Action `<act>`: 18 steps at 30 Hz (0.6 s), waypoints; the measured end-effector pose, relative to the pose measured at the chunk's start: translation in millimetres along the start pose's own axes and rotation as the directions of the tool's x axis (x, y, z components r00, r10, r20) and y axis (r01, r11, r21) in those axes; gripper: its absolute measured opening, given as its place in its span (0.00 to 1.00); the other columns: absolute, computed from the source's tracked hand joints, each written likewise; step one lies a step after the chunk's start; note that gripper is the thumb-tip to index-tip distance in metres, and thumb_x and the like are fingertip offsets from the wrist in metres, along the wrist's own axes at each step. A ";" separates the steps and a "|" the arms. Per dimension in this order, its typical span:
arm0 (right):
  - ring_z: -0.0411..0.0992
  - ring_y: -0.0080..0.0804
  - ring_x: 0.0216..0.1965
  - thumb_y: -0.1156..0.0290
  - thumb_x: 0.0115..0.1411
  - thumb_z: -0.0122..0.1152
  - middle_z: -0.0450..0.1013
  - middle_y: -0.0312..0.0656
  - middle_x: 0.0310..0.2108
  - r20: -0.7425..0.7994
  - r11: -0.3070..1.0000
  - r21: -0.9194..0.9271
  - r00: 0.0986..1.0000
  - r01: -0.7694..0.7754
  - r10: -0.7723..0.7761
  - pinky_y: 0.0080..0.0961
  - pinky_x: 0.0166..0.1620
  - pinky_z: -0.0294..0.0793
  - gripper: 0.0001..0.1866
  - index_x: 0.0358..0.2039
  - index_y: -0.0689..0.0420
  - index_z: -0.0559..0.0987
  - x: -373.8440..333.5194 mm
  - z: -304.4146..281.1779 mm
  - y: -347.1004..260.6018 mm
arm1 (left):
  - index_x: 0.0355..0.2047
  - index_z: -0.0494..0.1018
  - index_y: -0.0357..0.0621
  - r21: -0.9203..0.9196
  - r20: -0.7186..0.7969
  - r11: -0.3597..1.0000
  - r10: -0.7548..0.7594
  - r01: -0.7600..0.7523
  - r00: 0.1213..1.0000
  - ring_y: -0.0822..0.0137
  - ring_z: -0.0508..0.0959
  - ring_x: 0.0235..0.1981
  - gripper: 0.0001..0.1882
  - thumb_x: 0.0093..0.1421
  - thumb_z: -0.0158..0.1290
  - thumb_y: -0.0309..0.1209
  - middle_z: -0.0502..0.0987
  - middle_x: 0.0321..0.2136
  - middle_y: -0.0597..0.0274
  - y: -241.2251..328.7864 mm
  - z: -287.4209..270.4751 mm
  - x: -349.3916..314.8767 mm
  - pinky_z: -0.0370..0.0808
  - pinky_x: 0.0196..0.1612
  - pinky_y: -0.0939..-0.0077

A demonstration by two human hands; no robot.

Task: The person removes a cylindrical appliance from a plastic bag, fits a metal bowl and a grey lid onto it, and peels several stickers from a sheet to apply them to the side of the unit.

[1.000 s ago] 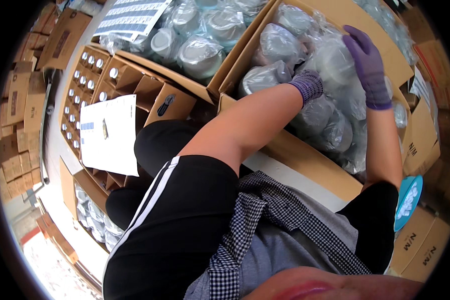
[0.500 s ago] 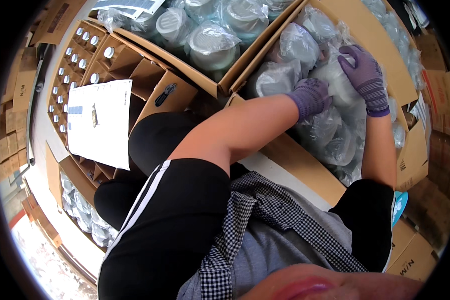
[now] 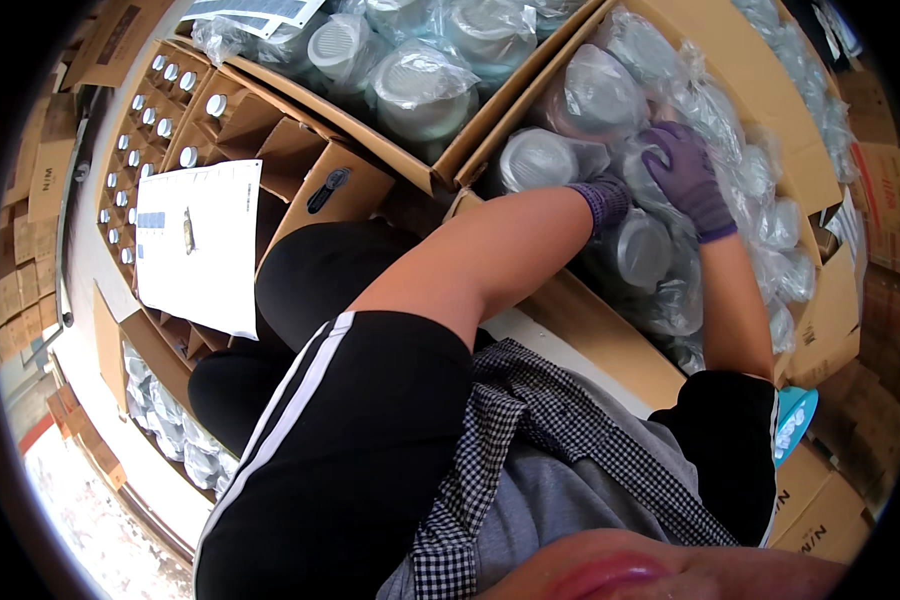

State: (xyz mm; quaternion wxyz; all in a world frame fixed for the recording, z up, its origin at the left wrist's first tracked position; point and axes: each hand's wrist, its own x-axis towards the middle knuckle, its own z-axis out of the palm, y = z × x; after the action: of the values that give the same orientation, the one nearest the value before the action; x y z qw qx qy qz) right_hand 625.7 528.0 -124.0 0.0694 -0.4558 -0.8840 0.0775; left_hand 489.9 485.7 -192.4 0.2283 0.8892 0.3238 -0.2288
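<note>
Inside the open cardboard box (image 3: 610, 335) at the right lie several clear, rounded containers in thin plastic bags. My right hand (image 3: 692, 182), in a purple knit glove, curls its fingers over a bagged container (image 3: 635, 165). To its left is my left hand (image 3: 604, 200) in a matching glove, low against the same container; its fingers are hidden among the plastic. One bagged container with a round end (image 3: 642, 248) lies just nearer than my hands. Another bagged container (image 3: 538, 162) is left of my left hand, and a larger one (image 3: 600, 90) lies beyond.
A second box (image 3: 450, 165) of bagged lidded jars stands at the far middle. Left of it are divided cartons (image 3: 355, 195) with white-capped bottles, and a white sheet (image 3: 198, 250) with a small metallic object (image 3: 189, 230). A teal container (image 3: 794, 425) sits by my right elbow.
My right hand has come left and slightly nearer, onto the bagged container. My left hand has shifted a little left. The bagged containers around them have shifted, and a round end now shows nearer.
</note>
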 end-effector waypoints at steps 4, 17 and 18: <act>0.72 0.51 0.51 0.61 0.58 0.64 0.74 0.50 0.48 0.140 0.988 0.151 0.990 -0.041 0.020 0.41 0.55 0.72 0.24 0.53 0.56 0.75 44.4 20.6 17.5 | 0.52 0.78 0.54 -0.187 -0.160 0.982 -0.066 0.036 0.985 0.52 0.81 0.48 0.21 0.58 0.58 0.42 0.81 0.48 0.55 -29.5 68.3 58.1 0.76 0.51 0.59; 0.77 0.48 0.47 0.54 0.53 0.61 0.79 0.47 0.47 0.636 0.887 -0.363 0.772 0.286 0.012 0.39 0.54 0.73 0.25 0.49 0.50 0.82 142.5 84.9 69.6 | 0.60 0.67 0.32 -0.604 -0.756 0.727 -0.395 -0.326 0.521 0.47 0.73 0.58 0.31 0.58 0.58 0.35 0.71 0.57 0.40 57.7 5.6 -410.1 0.69 0.62 0.58; 0.77 0.47 0.48 0.53 0.54 0.60 0.79 0.46 0.49 0.618 0.908 -0.343 0.786 0.240 0.025 0.39 0.55 0.73 0.25 0.51 0.49 0.82 142.3 82.8 64.4 | 0.58 0.69 0.31 -0.652 -0.734 0.695 -0.479 -0.303 0.481 0.47 0.74 0.55 0.29 0.58 0.58 0.33 0.72 0.56 0.41 60.1 21.9 -429.7 0.70 0.60 0.59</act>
State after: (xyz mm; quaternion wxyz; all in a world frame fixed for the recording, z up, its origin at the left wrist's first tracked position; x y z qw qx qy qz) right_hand 579.1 675.0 -210.5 -0.3098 -0.3582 -0.8801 0.0320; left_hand 230.5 229.8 44.2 0.3425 0.6928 0.5037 0.3861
